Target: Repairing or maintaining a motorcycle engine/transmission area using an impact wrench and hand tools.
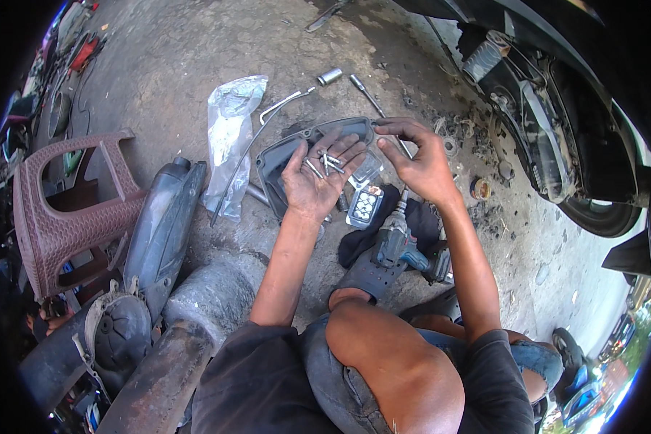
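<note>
My left hand (317, 177) is held palm up with several small metal bolts (324, 164) lying in it. My right hand (419, 160) hovers just to the right of it, fingertips pinched together near the palm; whether it grips a bolt I cannot tell. Both hands are above a dark grey plastic cover (282, 155) lying on the concrete ground. Below the hands a cordless drill (398, 242) rests on a black cloth (358, 242), next to a small clear plastic box (364, 206).
A crumpled clear plastic bag (230, 137), a bent metal rod (249, 148), a socket (330, 76) and an extension bar (365, 92) lie on the ground. A maroon plastic stool (65, 210) and a dark exhaust part (163, 224) sit left. A scooter's rear wheel (557, 137) stands right.
</note>
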### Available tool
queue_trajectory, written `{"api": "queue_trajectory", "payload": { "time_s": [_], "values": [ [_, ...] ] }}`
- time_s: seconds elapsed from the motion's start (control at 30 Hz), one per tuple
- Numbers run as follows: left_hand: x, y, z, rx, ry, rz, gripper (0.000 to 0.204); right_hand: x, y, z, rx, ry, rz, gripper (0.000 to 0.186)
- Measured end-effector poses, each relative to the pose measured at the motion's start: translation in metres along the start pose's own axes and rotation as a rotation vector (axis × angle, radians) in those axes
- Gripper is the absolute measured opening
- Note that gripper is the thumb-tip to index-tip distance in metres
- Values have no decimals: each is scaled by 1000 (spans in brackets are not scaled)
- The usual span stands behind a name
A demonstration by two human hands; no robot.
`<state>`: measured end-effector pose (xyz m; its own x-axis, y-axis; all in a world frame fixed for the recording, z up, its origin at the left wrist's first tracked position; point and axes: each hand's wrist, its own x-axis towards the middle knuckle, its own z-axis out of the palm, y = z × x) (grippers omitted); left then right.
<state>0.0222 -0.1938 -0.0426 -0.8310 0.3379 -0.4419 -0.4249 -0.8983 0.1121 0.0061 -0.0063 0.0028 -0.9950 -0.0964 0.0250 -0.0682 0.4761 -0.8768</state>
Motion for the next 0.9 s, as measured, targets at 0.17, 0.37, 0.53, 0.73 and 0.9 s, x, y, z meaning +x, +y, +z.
{"api": "queue_trajectory", "payload": {
  "time_s": [0.17,0.37,0.53,0.73,0.9],
  "values": [
    [7,-19,9,52,-35,-97,56,-18,-10,-19,-16,-147,55,23],
    [9,-44,-12,305,42,-266,30,-40,11,-11,-236,-210,-57,35],
    [13,-64,-15,316,48,-355,30,-54,28,-34,-170,-241,-100,24],
    [24,-79,2,418,123,-386,32,-65,41,-48,-251,-246,-65,26],
    [42,-99,-3,357,16,-448,33,-67,46,-63,-239,-111,-38,19]
  ]
}}
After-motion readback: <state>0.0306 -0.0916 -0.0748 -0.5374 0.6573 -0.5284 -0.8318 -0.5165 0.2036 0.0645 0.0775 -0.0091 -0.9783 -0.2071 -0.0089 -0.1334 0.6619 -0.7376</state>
